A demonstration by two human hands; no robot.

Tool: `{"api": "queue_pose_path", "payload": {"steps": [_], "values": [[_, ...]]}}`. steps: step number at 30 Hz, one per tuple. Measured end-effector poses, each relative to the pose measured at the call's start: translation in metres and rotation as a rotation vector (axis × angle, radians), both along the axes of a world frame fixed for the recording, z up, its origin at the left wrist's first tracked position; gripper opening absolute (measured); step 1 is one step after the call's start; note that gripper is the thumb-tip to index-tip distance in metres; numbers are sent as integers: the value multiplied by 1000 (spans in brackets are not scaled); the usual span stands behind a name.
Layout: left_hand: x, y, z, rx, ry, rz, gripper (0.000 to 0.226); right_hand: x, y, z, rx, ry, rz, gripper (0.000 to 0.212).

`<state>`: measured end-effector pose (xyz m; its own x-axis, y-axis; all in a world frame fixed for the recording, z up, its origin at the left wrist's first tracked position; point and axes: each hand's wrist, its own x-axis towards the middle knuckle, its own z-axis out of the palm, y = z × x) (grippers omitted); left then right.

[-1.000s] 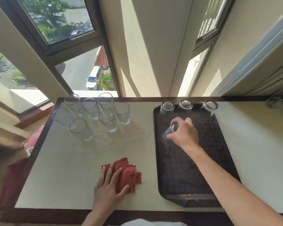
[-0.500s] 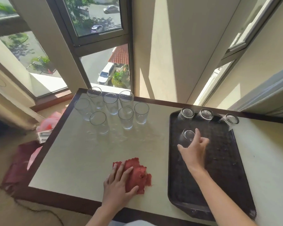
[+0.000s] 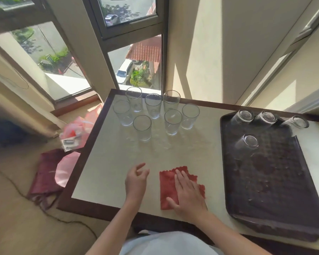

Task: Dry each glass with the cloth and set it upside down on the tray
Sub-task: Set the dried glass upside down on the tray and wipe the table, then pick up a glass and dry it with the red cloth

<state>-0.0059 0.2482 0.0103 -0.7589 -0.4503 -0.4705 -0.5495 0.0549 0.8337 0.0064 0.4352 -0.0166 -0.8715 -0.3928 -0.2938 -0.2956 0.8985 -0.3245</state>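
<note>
Several clear glasses [image 3: 153,115] stand upright in a cluster at the table's far left. On the dark tray [image 3: 276,192] at the right, three glasses sit upside down along the far edge [image 3: 264,117], and one more upside-down glass [image 3: 247,144] sits in front of them. The red cloth [image 3: 168,186] lies flat near the front edge. My right hand [image 3: 188,194] rests flat on the cloth, fingers spread. My left hand [image 3: 136,179] hovers just left of the cloth, fingers loosely curled and holding nothing.
The cream table [image 3: 118,168] has a dark wood rim and stands against windows and a wall. On the floor to the left lie a pink plastic bag [image 3: 77,133], a dark red cloth [image 3: 44,177] and a thin cable [image 3: 44,210].
My right hand let go of the fourth glass, left it upside down on the tray, and came back onto the cloth. My left hand lifted off the cloth and shifted left. The camera swung left.
</note>
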Motion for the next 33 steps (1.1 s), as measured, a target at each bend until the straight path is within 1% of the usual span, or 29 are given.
{"api": "queue_pose_path", "payload": {"steps": [3,6,8,10,14,18,19,21,24,26,27,29,31,33], "values": [[-6,-27,0,-20,-2,39,26,6,-4,-14,137,49,10,95],[-19,-49,-1,-47,23,13,27,4,-11,-16,172,68,-22,101],[-34,-59,-1,-33,68,-41,34,1,-19,-14,190,72,-70,103],[-51,-62,1,-35,125,-104,48,-1,-30,-14,183,77,-138,97],[-82,-55,3,-94,154,-149,75,-7,-47,-9,123,66,-289,67],[-104,-42,1,-177,169,-91,91,-11,-51,-4,61,5,-352,60],[-109,-39,0,-201,178,-85,93,-12,-50,-2,-2,3,-381,59],[-118,-35,-3,-223,186,-68,95,-14,-46,6,-204,15,-513,53],[-128,-35,-10,-246,194,-69,89,-17,-30,30,-507,-239,-757,41],[-131,-38,-15,-283,207,-71,81,-19,-19,42,-785,-408,-959,27],[-131,-39,-16,-282,213,-69,78,-19,-12,46,-918,-491,-1048,25],[-130,-40,-16,-242,223,-65,72,-20,1,54,-1176,-687,-1193,22],[-124,-39,-15,-198,234,-58,68,-18,12,59,-1353,-849,-1287,21],[-114,-37,-15,-166,237,-46,65,-16,21,59,-1479,-924,-1314,33]]}}
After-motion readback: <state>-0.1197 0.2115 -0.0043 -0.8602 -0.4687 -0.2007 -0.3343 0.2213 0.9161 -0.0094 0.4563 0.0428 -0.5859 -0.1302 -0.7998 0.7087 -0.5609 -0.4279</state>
